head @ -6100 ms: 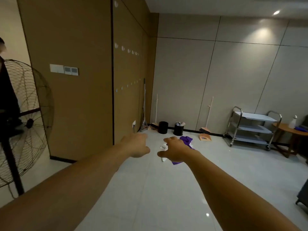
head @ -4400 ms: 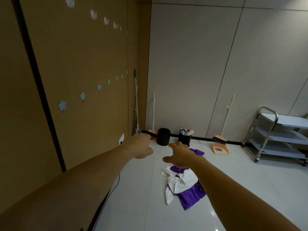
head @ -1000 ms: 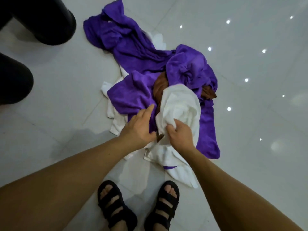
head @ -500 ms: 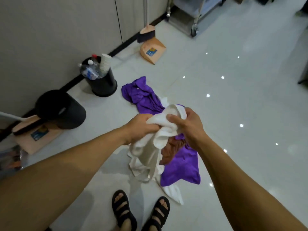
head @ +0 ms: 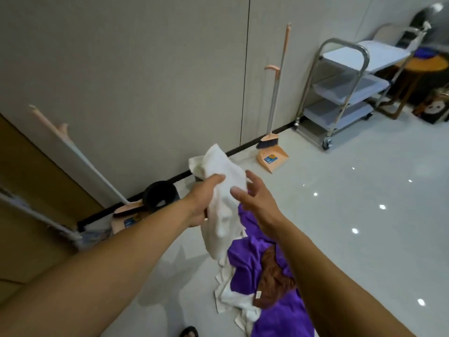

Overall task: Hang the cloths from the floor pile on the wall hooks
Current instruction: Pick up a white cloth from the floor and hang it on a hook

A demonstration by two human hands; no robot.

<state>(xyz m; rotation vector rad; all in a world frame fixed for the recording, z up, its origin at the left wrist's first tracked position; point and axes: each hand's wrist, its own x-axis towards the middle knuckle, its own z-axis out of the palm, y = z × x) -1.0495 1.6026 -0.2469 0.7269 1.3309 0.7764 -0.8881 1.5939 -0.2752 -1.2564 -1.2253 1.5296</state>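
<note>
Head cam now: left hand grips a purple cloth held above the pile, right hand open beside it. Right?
Not quite. The left hand grips a white cloth, not a purple one. The purple cloths lie on the floor below. The right hand is open beside the held cloth, as you say. The head view shows it.

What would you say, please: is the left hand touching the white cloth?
Touching: the head view shows the left hand gripping the white cloth.
</note>
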